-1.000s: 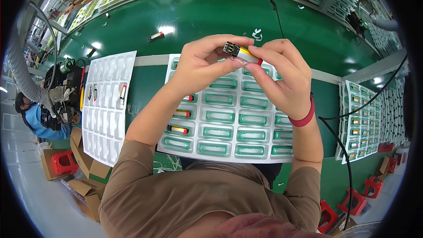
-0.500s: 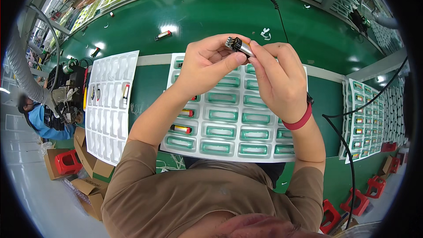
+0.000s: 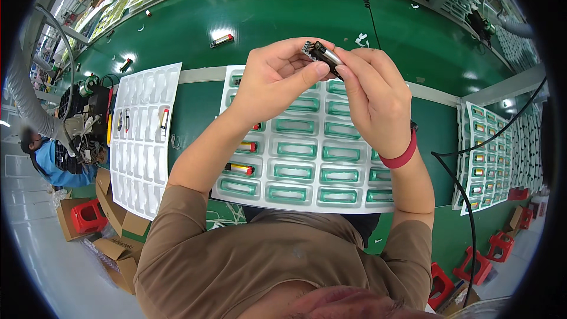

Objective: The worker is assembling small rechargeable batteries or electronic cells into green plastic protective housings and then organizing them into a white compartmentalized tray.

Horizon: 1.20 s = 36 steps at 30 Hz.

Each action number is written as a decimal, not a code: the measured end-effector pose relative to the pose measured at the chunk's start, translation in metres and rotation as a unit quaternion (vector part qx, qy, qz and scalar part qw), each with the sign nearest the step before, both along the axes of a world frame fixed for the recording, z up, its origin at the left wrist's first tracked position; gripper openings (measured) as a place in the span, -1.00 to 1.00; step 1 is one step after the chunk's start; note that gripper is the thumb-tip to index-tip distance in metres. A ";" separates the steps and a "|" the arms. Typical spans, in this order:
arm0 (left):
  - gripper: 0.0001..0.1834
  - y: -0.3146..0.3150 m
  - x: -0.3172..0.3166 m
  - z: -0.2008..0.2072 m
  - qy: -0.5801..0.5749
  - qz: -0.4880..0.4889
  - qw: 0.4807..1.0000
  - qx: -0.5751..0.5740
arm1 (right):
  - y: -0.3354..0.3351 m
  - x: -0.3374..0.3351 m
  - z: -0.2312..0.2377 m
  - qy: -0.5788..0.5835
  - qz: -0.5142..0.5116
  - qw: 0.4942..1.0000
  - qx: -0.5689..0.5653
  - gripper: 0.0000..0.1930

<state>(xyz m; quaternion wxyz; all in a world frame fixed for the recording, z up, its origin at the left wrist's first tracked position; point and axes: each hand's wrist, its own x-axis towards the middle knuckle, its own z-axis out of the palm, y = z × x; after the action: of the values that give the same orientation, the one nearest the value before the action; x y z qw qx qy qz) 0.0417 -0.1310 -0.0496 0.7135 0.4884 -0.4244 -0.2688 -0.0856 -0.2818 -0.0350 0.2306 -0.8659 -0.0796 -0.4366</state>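
Observation:
Both hands hold a small black and silver cylindrical part [image 3: 326, 55] above the far edge of a white tray. Its left end is metallic and looks toothed. My left hand [image 3: 280, 77] is closed around that metallic end, with the thumb pressed against its near side. The other end is pinched between the thumb and fingers of my right hand [image 3: 378, 88], which hide that tip. Below lies the white tray [image 3: 321, 162] with rows of green-lined compartments. Red-ended pieces with yellow on them, such as this battery-like piece [image 3: 239, 169], lie in its left column.
Left of me stands a white moulded tray [image 3: 137, 159] holding a few small parts. A red-ended piece [image 3: 222, 41] and white scraps [image 3: 361, 40] lie on the green bench [image 3: 283, 15]. A filled tray [image 3: 481, 159] and a black cable [image 3: 458, 183] are at right.
The part has turned slightly in my fingers, showing more of its black side and no yellow. My hands stay close together on it. The whole view has shifted slightly.

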 end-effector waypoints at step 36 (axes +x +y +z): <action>-0.67 0.001 0.004 0.001 0.047 -0.018 0.998 -0.034 | -0.006 0.000 -0.001 -0.027 0.116 0.976 0.181 -0.73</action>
<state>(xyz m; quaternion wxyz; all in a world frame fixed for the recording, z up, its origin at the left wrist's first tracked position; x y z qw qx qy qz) 0.0453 -0.1296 -0.0487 0.7440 0.4427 -0.4083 -0.2894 -0.0851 -0.2882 -0.0355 0.4306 -0.7824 -0.1057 -0.4374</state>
